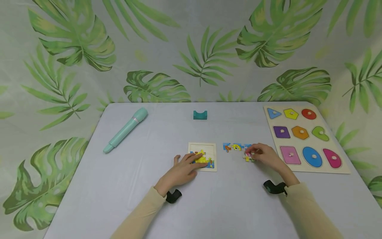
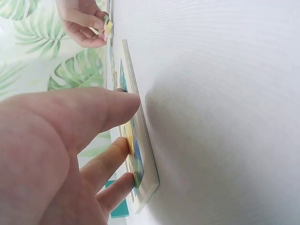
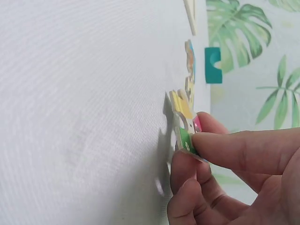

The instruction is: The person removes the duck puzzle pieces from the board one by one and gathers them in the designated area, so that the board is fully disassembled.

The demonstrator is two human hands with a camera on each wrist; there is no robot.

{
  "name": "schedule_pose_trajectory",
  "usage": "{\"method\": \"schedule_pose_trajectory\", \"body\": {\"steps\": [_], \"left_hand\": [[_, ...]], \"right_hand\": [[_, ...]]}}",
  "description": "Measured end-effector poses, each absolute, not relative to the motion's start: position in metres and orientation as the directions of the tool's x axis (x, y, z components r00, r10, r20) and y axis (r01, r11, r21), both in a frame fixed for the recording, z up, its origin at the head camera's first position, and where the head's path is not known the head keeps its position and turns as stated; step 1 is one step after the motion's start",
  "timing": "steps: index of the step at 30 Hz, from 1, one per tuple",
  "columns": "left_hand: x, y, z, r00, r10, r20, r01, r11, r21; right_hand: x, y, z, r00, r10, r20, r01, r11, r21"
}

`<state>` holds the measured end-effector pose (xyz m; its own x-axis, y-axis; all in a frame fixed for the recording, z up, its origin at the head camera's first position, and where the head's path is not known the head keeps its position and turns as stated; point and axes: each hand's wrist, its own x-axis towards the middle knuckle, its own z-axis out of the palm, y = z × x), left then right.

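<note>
My left hand rests its outstretched fingertips on a square wooden puzzle board, whose lower part is filled with yellow and blue pieces. In the left wrist view the thumb lies along the board's near edge. To the right of the board, my right hand pinches a jigsaw piece between thumb and fingers. That piece shows green, yellow and pink and is tilted just off the table in the right wrist view. Loose jigsaw pieces lie in a row between board and right hand.
A shape board with several colourful knobbed shapes lies at the right. A mint-green toy microphone lies at the left. Near the table's back edge stands a teal notched block. Behind the table hangs a leaf-patterned cloth.
</note>
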<state>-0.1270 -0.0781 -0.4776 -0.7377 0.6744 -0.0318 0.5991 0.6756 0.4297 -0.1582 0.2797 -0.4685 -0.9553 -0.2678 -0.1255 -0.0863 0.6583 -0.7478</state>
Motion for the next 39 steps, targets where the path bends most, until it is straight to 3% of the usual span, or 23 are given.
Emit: {"method": "schedule_pose_trajectory", "body": {"steps": [6, 15, 24, 29, 39], "left_hand": [[-0.126, -0.078, -0.477, -0.736, 0.676, -0.026, 0.599, 0.669, 0.441], [-0.126, -0.078, -0.478, -0.735, 0.677, -0.035, 0.600, 0.674, 0.432], [-0.128, -0.079, -0.480, -0.715, 0.699, -0.017, 0.634, 0.658, 0.406], [-0.125, -0.082, -0.479, -0.720, 0.694, -0.014, 0.623, 0.654, 0.430], [-0.118, -0.086, -0.480, -0.749, 0.663, -0.022, 0.585, 0.676, 0.448]], "right_hand": [[-0.156, 0.279, -0.468, -0.960, -0.251, -0.122, -0.092, 0.698, -0.710], [-0.158, 0.279, -0.479, -0.960, -0.278, -0.023, -0.209, 0.772, -0.601], [-0.157, 0.259, -0.464, -0.961, -0.276, 0.022, -0.215, 0.693, -0.688], [-0.164, 0.222, -0.463, -0.926, -0.372, 0.063, -0.293, 0.603, -0.742], [-0.175, 0.154, -0.472, -0.857, -0.515, 0.002, -0.328, 0.544, -0.772]]}}
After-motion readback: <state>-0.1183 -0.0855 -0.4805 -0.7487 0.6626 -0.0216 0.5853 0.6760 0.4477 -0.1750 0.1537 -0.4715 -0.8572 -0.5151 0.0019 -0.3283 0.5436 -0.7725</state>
